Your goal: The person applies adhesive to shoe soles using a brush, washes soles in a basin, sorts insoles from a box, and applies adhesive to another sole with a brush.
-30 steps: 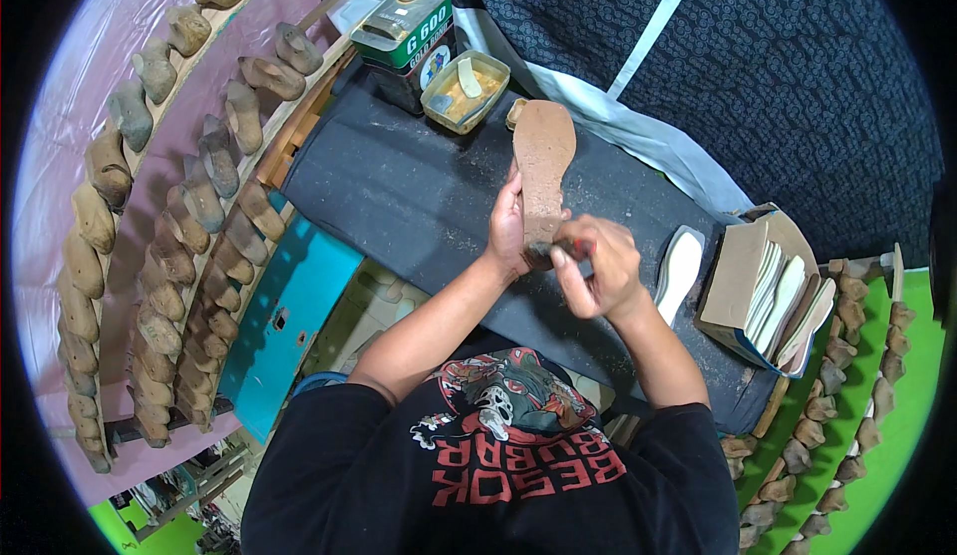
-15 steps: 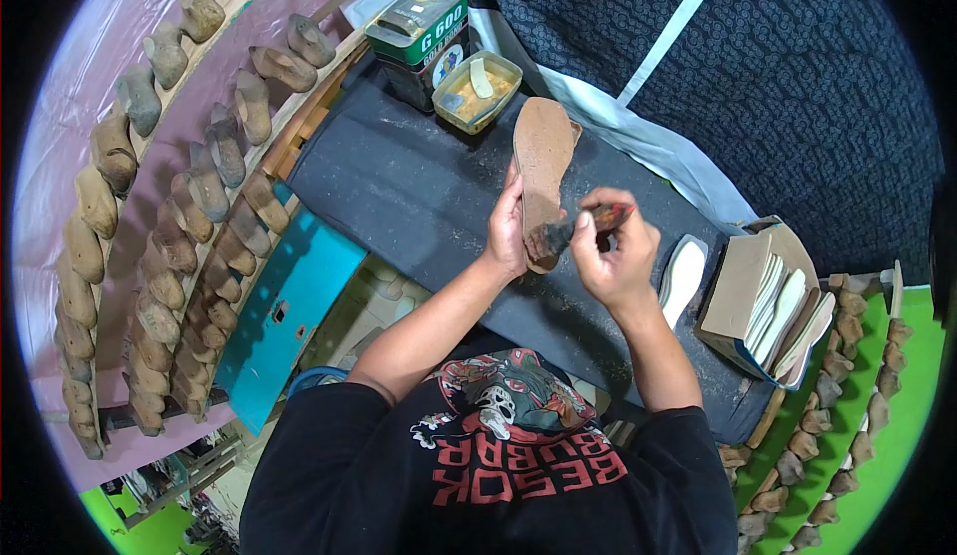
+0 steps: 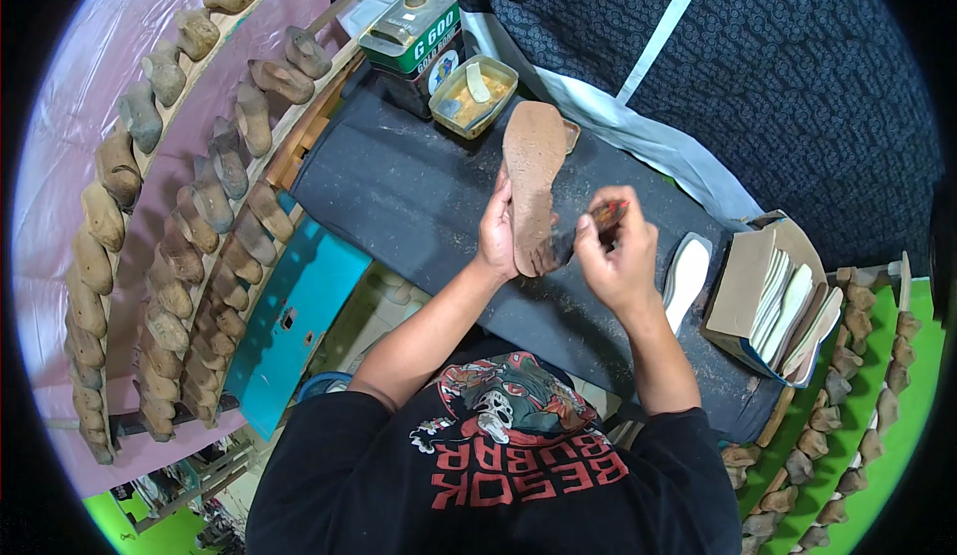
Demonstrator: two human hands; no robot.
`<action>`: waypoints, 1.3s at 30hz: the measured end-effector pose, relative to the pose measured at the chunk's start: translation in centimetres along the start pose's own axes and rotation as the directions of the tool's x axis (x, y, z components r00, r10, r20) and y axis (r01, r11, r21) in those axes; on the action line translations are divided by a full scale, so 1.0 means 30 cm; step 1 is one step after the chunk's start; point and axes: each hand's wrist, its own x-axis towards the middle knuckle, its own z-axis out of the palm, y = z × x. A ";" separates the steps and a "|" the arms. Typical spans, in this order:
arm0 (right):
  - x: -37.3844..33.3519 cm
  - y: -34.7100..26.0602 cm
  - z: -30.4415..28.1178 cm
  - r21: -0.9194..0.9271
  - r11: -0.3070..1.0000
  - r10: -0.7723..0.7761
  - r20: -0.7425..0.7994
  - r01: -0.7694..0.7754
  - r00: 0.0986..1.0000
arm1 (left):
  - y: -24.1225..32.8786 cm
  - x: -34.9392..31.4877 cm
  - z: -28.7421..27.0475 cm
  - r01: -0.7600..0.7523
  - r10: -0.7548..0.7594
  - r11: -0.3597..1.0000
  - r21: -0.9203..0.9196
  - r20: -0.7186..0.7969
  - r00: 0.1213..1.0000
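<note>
My left hand (image 3: 495, 234) grips a tan-brown shoe insole (image 3: 532, 151) along its left edge, near the narrower lower end. The insole is tilted up over the dark table (image 3: 399, 176), and its lower part looks darker and wet. In my right hand (image 3: 620, 261) is a brush (image 3: 606, 218) with dark bristles and some red on its handle. The blurred bristles are at the insole's lower right edge; whether they touch it I cannot tell. Behind the insole's upper right edge, a small brown piece (image 3: 571, 136) partly shows.
A green and black metal can (image 3: 407, 48) and an open tub (image 3: 461, 127) of yellowish paste with a pale scraper (image 3: 478, 83) stand at the back. To the right are a pale insole (image 3: 687, 276) and a cardboard box (image 3: 739, 268) of insoles. Shoe lasts (image 3: 104, 221) line racks on both sides.
The brush has moved slightly down and right on the insole. A larger dark, wet-looking patch now shows on its lower part. The insole has shifted a little left.
</note>
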 end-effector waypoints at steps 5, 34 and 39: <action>0.078 0.217 0.010 0.153 0.982 0.146 -0.219 -0.114 0.965 | 0.050 -0.049 -0.167 0.033 -0.034 0.999 -0.043 -0.021 0.999; 0.171 0.711 0.254 0.323 0.721 0.686 -0.457 -0.614 0.566 | 0.281 0.253 -0.305 0.545 -0.500 0.828 -0.130 0.266 0.824; 0.065 0.564 0.221 0.301 0.798 0.599 -0.491 -0.523 0.632 | 0.228 0.284 -0.293 0.671 -0.589 0.733 -0.113 0.388 0.709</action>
